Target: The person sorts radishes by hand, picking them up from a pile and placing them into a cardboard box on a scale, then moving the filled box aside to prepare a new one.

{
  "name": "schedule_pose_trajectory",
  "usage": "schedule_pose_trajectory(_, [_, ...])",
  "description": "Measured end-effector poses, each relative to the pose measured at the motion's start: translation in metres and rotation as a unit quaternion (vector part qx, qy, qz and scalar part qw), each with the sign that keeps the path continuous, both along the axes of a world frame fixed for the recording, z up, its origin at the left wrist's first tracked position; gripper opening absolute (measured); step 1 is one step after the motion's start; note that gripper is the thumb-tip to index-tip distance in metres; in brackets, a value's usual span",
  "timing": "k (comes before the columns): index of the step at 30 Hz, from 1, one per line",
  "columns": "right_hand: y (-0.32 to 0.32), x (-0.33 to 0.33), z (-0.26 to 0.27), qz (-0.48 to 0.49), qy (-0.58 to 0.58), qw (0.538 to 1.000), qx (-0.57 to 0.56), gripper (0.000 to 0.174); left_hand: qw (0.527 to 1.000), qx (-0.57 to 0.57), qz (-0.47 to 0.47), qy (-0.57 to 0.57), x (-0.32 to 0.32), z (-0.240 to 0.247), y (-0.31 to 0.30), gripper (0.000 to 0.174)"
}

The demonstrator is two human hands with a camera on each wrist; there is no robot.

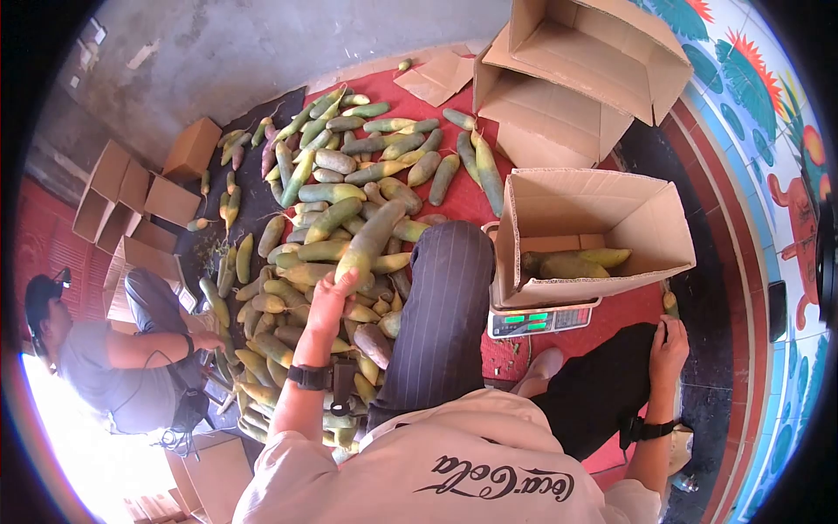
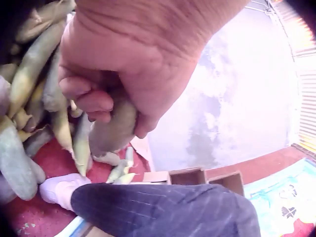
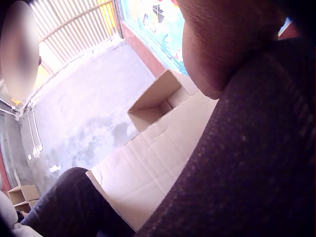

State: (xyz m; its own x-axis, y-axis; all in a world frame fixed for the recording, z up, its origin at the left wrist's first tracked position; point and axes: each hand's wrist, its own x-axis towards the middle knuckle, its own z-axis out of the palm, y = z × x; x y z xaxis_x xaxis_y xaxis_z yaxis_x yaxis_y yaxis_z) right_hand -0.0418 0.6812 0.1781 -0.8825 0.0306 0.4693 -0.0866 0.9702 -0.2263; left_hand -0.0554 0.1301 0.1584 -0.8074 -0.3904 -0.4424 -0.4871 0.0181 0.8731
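My left hand (image 1: 336,301) grips a long green radish (image 1: 374,237) by its lower end, holding it above the pile of radishes (image 1: 305,272). In the left wrist view the fingers curl round that radish (image 2: 117,129). My right hand (image 1: 669,351) rests on my right knee, its fingers loosely bent and holding nothing. Between the hands, past my knees, a cardboard box (image 1: 615,205) sits on a digital scale (image 1: 543,321) with lit green displays. A few radishes (image 1: 567,264) lie at the bottom of the box.
Empty cardboard boxes (image 1: 576,87) are stacked beyond the scale. More radishes spread over the red mat (image 1: 388,87). At the left another person (image 1: 131,367) sits by the pile, with boxes (image 1: 131,196) behind. A painted wall (image 1: 790,175) runs along the right.
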Motion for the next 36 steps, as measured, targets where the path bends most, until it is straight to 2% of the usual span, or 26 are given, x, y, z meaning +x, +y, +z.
schedule_pose_trajectory(2, [-0.002,0.000,0.000,-0.004,0.000,1.000,-0.010,0.010,0.990,0.072,-0.022,0.116,-0.001,0.021,0.008,0.037])
schedule_pose_trajectory(6, [0.000,0.001,-0.001,-0.003,0.007,1.000,-0.015,0.010,0.978,0.121,-0.050,0.161,0.003,0.064,0.034,0.045])
schedule_pose_trajectory(8, [0.001,0.002,-0.001,-0.009,0.009,1.000,-0.014,0.009,0.962,0.152,-0.141,0.180,0.003,0.076,0.039,0.053])
schedule_pose_trajectory(9, [0.002,0.003,-0.001,-0.009,0.010,1.000,-0.015,0.009,0.958,0.162,-0.145,0.185,0.004,0.076,0.045,0.056])
schedule_pose_trajectory(12, [-0.002,0.004,0.003,-0.004,0.003,0.999,-0.032,0.011,0.947,0.202,-0.204,0.147,0.008,0.089,0.067,0.053])
schedule_pose_trajectory(15, [-0.024,0.008,0.017,0.031,0.013,0.995,-0.098,0.012,0.929,0.218,-0.286,0.087,0.010,0.094,0.083,0.048])
schedule_pose_trajectory(17, [-0.046,0.009,0.033,0.078,-0.040,0.967,-0.237,0.020,0.914,0.231,-0.327,0.062,0.010,0.097,0.098,0.043])
schedule_pose_trajectory(18, [-0.058,0.011,0.041,0.076,-0.040,0.967,-0.239,0.020,0.908,0.224,-0.350,0.053,0.009,0.092,0.104,0.038])
schedule_pose_trajectory(20, [-0.080,0.013,0.055,0.145,-0.105,0.874,-0.451,0.037,0.886,0.226,-0.404,0.029,0.006,0.086,0.115,0.050])
schedule_pose_trajectory(22, [-0.089,0.014,0.062,0.220,-0.172,0.811,-0.515,0.052,0.861,0.209,-0.464,0.012,0.003,0.087,0.125,0.043])
schedule_pose_trajectory(23, [-0.092,0.015,0.062,0.220,-0.205,0.786,-0.541,0.057,0.851,0.205,-0.483,0.017,0.001,0.088,0.130,0.042])
schedule_pose_trajectory(27, [-0.092,0.018,0.053,0.201,-0.257,0.772,-0.545,0.057,0.819,0.187,-0.541,0.043,-0.006,0.092,0.141,0.041])
schedule_pose_trajectory(29, [-0.089,0.018,0.056,0.207,-0.370,0.674,-0.605,0.054,0.805,0.189,-0.558,0.061,-0.011,0.089,0.144,0.042])
schedule_pose_trajectory(32, [-0.091,0.020,0.055,0.199,-0.317,0.697,-0.612,0.052,0.797,0.161,-0.577,0.079,-0.017,0.082,0.146,0.041])
schedule_pose_trajectory(33, [-0.091,0.019,0.057,0.198,-0.318,0.696,-0.612,0.052,0.811,0.155,-0.552,0.114,-0.019,0.079,0.149,0.041])
schedule_pose_trajectory(35, [-0.090,0.013,0.069,0.167,-0.234,0.734,-0.616,0.050,0.836,0.117,-0.510,0.166,-0.023,0.077,0.153,0.044])
schedule_pose_trajectory(36, [-0.086,0.008,0.071,0.164,-0.204,0.748,-0.610,0.047,0.850,0.178,-0.454,0.196,-0.024,0.070,0.159,0.052])
